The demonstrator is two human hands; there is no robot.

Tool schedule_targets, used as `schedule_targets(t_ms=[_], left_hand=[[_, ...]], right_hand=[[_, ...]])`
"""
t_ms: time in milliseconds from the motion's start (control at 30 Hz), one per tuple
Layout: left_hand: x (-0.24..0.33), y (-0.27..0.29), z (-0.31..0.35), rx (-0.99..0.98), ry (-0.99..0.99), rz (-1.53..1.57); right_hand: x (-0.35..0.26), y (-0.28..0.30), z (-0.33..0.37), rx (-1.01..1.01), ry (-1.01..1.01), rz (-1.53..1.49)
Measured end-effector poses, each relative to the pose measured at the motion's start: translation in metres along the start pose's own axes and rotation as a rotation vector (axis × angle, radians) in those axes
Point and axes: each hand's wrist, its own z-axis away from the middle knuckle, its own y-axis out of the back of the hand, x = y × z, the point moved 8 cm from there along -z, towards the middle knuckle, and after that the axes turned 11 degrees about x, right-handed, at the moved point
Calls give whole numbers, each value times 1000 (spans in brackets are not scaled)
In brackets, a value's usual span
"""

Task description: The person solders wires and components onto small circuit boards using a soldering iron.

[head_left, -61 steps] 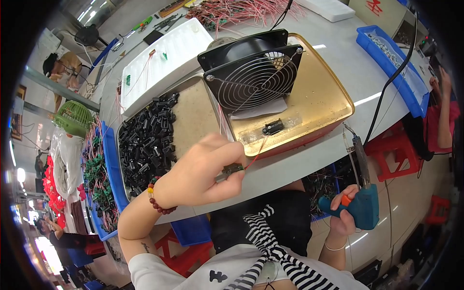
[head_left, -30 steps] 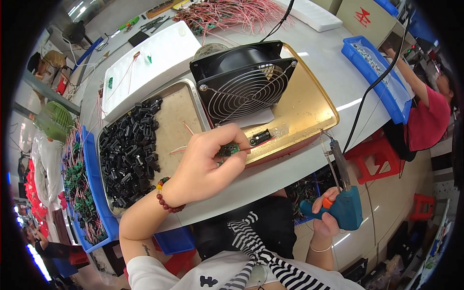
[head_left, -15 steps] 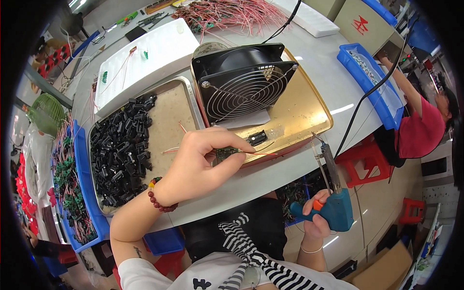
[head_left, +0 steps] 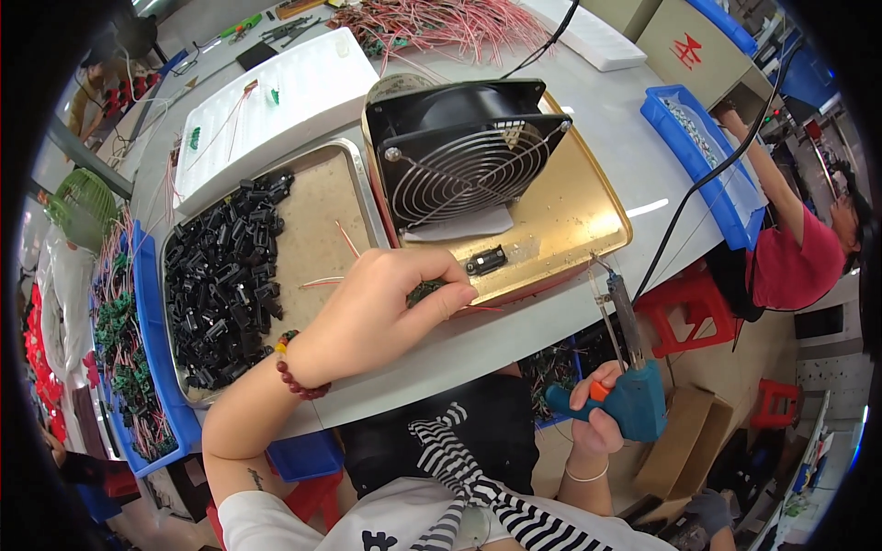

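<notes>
My left hand (head_left: 390, 312) is closed in a pinch over the near edge of the gold tray (head_left: 588, 207). A small green circuit board (head_left: 423, 292) with thin red wires shows from under the fingers, mostly hidden by them. Just beyond the fingertips, a black plastic part (head_left: 487, 261) with metal contacts lies on the gold tray. My right hand (head_left: 597, 413) is wrapped round the handle of a teal soldering gun (head_left: 643, 404) with an orange trigger. Its metal tip points up, close to the tray's right corner and apart from the board.
A black fan (head_left: 469, 165) stands on the gold tray. To its left are a metal tray (head_left: 317, 197) of black parts and a white foam tray (head_left: 303, 92). A blue bin (head_left: 161, 358) holds wired boards. A black cable (head_left: 675, 220) hangs at right, near a person in a red shirt (head_left: 804, 262).
My left hand has drawn the board and wires slightly down, away from the black part. The soldering gun has barely shifted. A gloved hand now shows at lower right.
</notes>
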Motion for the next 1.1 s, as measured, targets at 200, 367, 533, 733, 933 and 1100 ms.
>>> schedule_targets(t_ms=[200, 367, 533, 733, 933, 1100], left_hand=[[4, 2, 0, 10, -20, -54], [9, 4, 3, 29, -58, 48], [2, 5, -1, 33, -14, 26], [12, 3, -4, 5, -155, -51], [11, 0, -11, 82, -152, -93], [11, 0, -8, 211, -252, -215]], right_hand=[[-1, 2, 3, 48, 6, 73], [-1, 0, 3, 63, -1, 55], [0, -4, 0, 52, -2, 58], [-2, -6, -1, 2, 22, 61], [-2, -5, -1, 11, 13, 71], [-4, -11, 1, 25, 2, 155]])
